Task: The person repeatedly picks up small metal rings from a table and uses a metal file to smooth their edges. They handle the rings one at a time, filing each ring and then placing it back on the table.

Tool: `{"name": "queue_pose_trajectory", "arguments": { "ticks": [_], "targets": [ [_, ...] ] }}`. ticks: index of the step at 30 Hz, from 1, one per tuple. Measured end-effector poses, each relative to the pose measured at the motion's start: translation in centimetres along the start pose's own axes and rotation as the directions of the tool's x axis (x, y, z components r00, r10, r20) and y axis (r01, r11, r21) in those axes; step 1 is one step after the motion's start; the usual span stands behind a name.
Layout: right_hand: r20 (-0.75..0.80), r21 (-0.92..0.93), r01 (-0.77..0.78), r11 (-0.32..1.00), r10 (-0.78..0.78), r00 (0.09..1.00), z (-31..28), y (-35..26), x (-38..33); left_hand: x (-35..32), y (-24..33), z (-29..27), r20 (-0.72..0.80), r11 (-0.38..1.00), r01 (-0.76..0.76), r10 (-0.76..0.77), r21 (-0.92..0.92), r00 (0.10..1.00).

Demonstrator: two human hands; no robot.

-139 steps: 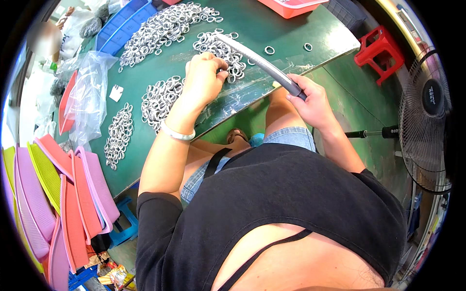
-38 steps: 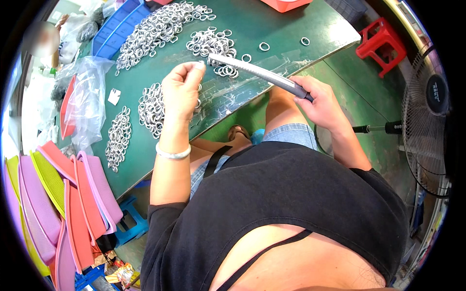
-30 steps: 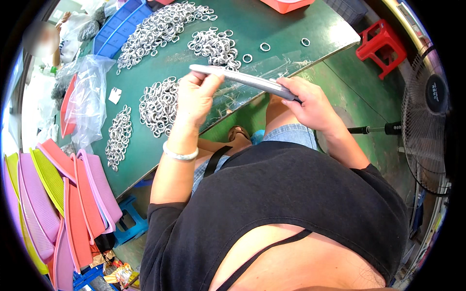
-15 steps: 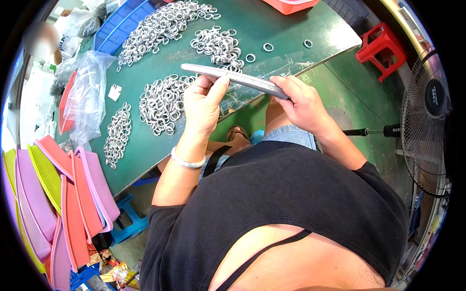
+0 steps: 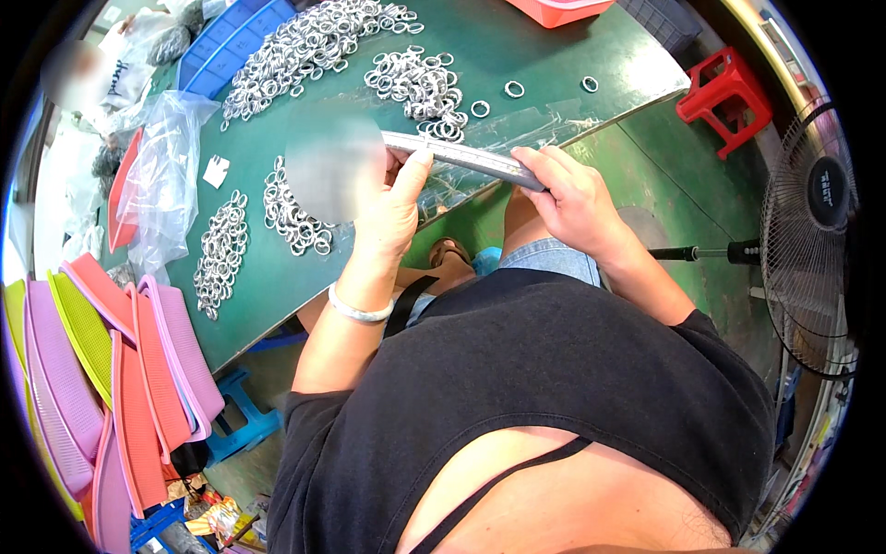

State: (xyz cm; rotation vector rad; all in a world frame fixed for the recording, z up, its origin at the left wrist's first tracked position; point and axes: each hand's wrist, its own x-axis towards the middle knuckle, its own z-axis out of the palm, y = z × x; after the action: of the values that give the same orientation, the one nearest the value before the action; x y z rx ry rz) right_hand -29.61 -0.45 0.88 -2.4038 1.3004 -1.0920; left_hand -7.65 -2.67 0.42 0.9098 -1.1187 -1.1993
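Both hands hold a long, narrow grey bar (image 5: 475,162) with a silvery edge and a darker right end; its exact kind does not show. My left hand (image 5: 395,198), with a pale bangle at the wrist, pinches it near its left part, thumb on top. Wrapped round the dark end are the fingers of my right hand (image 5: 568,189). A blurred patch hides the bar's left tip and part of a pile of metal rings (image 5: 300,231) beside my left hand. Beyond the bar lies another ring pile (image 5: 420,92).
The green table (image 5: 544,55) also bears a large ring heap (image 5: 305,46), a smaller one (image 5: 221,258) and a few loose rings (image 5: 514,90). A blue bin (image 5: 208,60) and clear plastic bag (image 5: 166,175) are at left. Coloured baskets (image 5: 138,369), a red stool (image 5: 724,97) and a fan (image 5: 812,231) surround me.
The bar and both hands stay in nearly the same place, with the bar tilted slightly differently. A blurred patch now covers its left tip and the rings there.
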Motion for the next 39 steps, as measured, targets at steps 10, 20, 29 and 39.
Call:
{"name": "queue_pose_trajectory", "arguments": {
  "ticks": [10,20,29,39],
  "targets": [
    [-0.013,0.030,0.027,0.999,-0.027,1.000,0.2,-0.1,0.1,1.0,0.0,-1.9,-0.029,0.928,-0.153,0.173,0.341,0.985],
    [-0.050,0.108,-0.182,0.977,0.189,0.981,-1.4,2.7,-1.1,2.4,6.8,-4.2,0.095,0.044,-0.099,0.081,0.994,0.992],
    [-0.061,0.133,-0.192,0.972,0.201,0.978,-1.5,2.9,-1.3,4.5,2.7,0.7,0.455,0.245,-0.482,0.160,0.841,0.876],
    [-0.067,0.129,-0.218,0.967,0.228,0.971,-1.8,3.4,-1.8,5.2,0.7,1.9,0.287,0.339,-0.299,0.086,0.892,0.954]
  ]
}}
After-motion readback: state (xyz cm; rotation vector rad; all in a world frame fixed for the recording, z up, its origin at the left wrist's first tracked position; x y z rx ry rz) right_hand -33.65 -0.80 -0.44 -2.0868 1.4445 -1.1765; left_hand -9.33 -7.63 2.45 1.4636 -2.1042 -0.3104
